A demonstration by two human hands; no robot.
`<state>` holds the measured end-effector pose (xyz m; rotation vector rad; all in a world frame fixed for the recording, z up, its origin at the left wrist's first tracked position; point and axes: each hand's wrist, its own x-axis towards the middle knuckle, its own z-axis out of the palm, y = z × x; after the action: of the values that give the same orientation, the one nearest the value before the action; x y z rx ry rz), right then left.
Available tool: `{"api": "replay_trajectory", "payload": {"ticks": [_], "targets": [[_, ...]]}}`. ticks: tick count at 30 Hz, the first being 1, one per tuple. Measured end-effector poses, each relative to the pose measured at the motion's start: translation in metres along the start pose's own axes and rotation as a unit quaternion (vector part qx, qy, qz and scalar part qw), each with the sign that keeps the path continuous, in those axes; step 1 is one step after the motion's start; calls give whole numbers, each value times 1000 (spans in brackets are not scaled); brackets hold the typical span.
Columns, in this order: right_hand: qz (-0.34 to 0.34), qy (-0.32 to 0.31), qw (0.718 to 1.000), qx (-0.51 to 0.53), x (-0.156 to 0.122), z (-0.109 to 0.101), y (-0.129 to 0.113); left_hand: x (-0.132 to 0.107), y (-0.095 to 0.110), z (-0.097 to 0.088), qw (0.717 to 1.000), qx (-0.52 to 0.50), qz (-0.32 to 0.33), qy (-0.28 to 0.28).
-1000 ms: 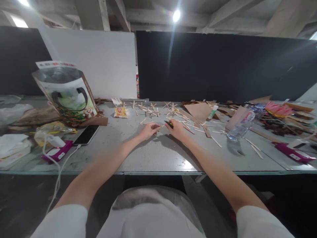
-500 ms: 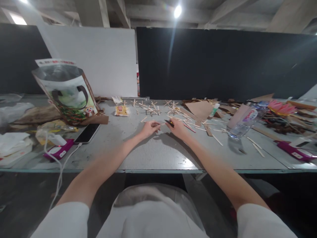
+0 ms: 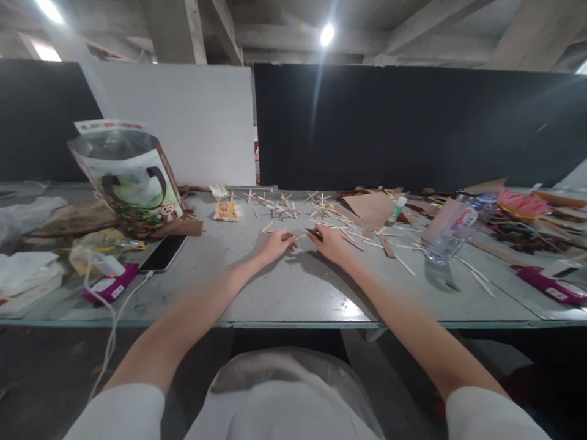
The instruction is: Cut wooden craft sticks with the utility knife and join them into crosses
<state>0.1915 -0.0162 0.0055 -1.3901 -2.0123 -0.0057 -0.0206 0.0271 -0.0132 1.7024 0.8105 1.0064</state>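
Observation:
My left hand [image 3: 277, 243] rests on the grey table [image 3: 293, 287] with its fingers pinched on a thin wooden stick [image 3: 300, 235]. My right hand [image 3: 331, 242] lies close beside it, fingers closed on a small dark tool with a yellow part [image 3: 314, 232] whose tip meets the stick's end. Just beyond both hands lie several loose sticks and small star-shaped stick crosses [image 3: 284, 208].
A foil snack bag [image 3: 131, 180] stands at the left, with a phone [image 3: 164, 252] and a purple box with a white cable [image 3: 110, 286] near it. Brown card pieces [image 3: 369, 208], a glue tube [image 3: 395, 208] and a plastic bottle [image 3: 452, 235] lie at the right.
Both hands stay in the same spot, working on the stick. The view has shifted slightly as my head moved.

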Motion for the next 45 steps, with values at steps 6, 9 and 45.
{"api": "replay_trajectory", "payload": {"ticks": [6, 9, 45], "targets": [[11, -3, 1000, -6, 0, 1, 1, -1, 0, 0, 1000, 3, -8, 8], [14, -2, 1000, -10, 0, 1, 1, -1, 1, 0, 1000, 7, -11, 7], [7, 4, 1000, -1, 0, -1, 0, -3, 7, -2, 999, 25, -29, -7]]}}
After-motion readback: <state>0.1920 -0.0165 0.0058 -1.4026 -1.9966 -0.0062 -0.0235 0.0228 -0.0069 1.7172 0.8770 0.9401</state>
